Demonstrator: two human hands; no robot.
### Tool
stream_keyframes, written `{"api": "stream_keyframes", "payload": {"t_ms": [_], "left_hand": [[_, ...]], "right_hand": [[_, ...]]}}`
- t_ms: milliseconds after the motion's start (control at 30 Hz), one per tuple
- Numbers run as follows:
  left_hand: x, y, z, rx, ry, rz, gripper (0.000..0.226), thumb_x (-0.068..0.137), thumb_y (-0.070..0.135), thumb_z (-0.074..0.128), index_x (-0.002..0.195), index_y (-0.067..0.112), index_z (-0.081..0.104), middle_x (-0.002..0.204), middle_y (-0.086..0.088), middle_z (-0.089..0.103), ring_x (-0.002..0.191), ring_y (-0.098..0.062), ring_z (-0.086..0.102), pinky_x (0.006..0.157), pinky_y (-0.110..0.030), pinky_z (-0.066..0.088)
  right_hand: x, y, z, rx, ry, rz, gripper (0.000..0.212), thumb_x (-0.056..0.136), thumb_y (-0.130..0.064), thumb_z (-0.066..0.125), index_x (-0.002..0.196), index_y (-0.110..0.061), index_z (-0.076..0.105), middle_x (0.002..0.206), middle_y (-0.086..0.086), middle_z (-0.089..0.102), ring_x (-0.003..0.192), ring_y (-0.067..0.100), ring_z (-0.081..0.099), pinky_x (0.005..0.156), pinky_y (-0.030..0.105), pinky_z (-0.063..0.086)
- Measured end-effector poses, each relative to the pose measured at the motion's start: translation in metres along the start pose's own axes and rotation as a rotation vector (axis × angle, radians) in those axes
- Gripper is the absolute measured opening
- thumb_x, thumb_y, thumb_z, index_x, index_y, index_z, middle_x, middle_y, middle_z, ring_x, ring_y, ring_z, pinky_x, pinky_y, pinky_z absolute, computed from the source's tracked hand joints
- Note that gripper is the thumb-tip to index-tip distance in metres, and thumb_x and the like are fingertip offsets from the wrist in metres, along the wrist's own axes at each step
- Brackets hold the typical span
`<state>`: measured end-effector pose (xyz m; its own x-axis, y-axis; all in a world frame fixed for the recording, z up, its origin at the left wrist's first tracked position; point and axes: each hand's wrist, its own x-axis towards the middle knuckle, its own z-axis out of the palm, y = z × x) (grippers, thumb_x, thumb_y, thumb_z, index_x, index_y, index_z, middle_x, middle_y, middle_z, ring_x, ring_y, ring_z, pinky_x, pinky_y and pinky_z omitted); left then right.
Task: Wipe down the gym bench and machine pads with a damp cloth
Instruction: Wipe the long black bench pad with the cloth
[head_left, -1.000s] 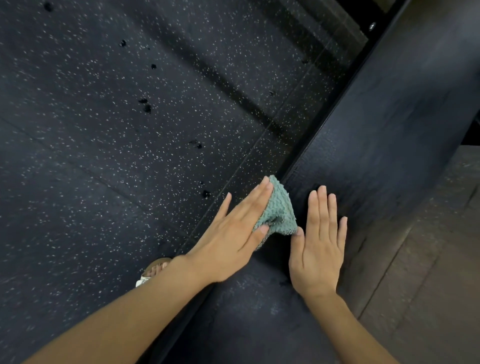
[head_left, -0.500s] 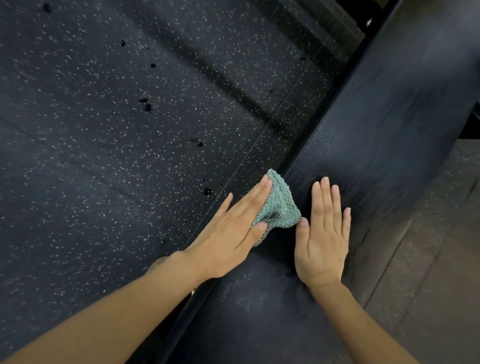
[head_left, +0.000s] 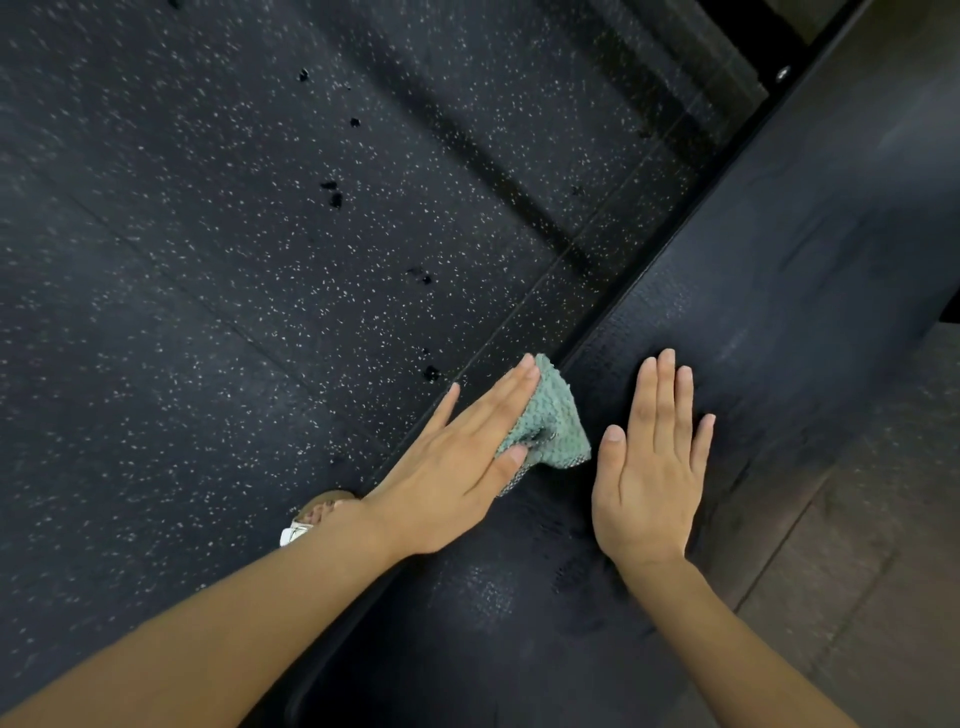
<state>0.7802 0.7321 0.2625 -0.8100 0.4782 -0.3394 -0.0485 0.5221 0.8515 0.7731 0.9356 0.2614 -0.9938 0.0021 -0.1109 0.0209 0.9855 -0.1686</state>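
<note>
Left hand (head_left: 457, 467) presses cloth (head_left: 550, 421) on bench (head_left: 779, 291)

Teal nubby cloth (head_left: 550, 421) – bunched, on black bench pad (head_left: 779, 270) edge

The cloth (head_left: 553, 421) under the left fingers (head_left: 498, 405) is pale teal with a nubbly dotted weave; the tabletop (head_left: 779, 260) under the right fingers (head_left: 667, 395) is black, faintly grained; left of the left fingers the floor (head_left: 208, 260) is black flecked white, with darker blots; right of the right fingers, grey-brown planks (head_left: 857, 519).
</note>
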Motion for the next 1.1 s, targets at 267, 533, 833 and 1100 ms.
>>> {"api": "stream_keyframes", "payload": {"t_ms": [267, 533, 833, 1100], "left_hand": [[0.040, 0.011, -0.001, 0.031, 0.062, 0.006, 0.062, 0.108, 0.031, 0.026, 0.156, 0.030, -0.012, 0.164, 0.020, -0.011, 0.147, 0.010, -0.007, 0.124, -0.043, -0.008], [0.012, 0.004, 0.003, -0.010, 0.047, 0.005, 0.061, 0.107, 0.029, 0.026, 0.157, 0.028, -0.010, 0.164, 0.021, -0.011, 0.146, 0.012, -0.008, 0.124, -0.036, -0.010], [-0.053, -0.017, 0.011, -0.023, -0.012, -0.030, 0.060, 0.104, 0.040, 0.017, 0.155, 0.033, -0.012, 0.163, 0.026, -0.013, 0.148, 0.008, -0.005, 0.124, -0.038, -0.008], [-0.032, -0.014, 0.008, -0.037, -0.016, 0.015, 0.061, 0.106, 0.035, 0.022, 0.154, 0.032, -0.015, 0.162, 0.023, -0.015, 0.147, 0.010, -0.008, 0.123, -0.036, -0.013]], "right_hand": [[0.001, 0.000, 0.001, 0.001, 0.019, -0.001, 0.061, 0.099, -0.031, 0.020, 0.158, -0.017, 0.010, 0.166, -0.005, 0.006, 0.153, 0.012, 0.000, 0.123, 0.040, -0.002], [0.001, 0.001, 0.001, 0.011, 0.020, 0.006, 0.062, 0.098, -0.031, 0.021, 0.158, -0.019, 0.010, 0.166, -0.008, 0.005, 0.152, 0.009, -0.001, 0.123, 0.039, -0.003], [0.000, -0.001, 0.001, 0.028, 0.031, 0.019, 0.062, 0.098, -0.031, 0.020, 0.158, -0.019, 0.012, 0.165, -0.008, 0.006, 0.152, 0.009, -0.001, 0.124, 0.041, -0.001], [0.001, -0.001, 0.004, 0.012, 0.065, 0.025, 0.061, 0.098, -0.033, 0.018, 0.158, -0.019, 0.013, 0.165, -0.008, 0.009, 0.152, 0.008, 0.001, 0.123, 0.040, 0.000]]}}
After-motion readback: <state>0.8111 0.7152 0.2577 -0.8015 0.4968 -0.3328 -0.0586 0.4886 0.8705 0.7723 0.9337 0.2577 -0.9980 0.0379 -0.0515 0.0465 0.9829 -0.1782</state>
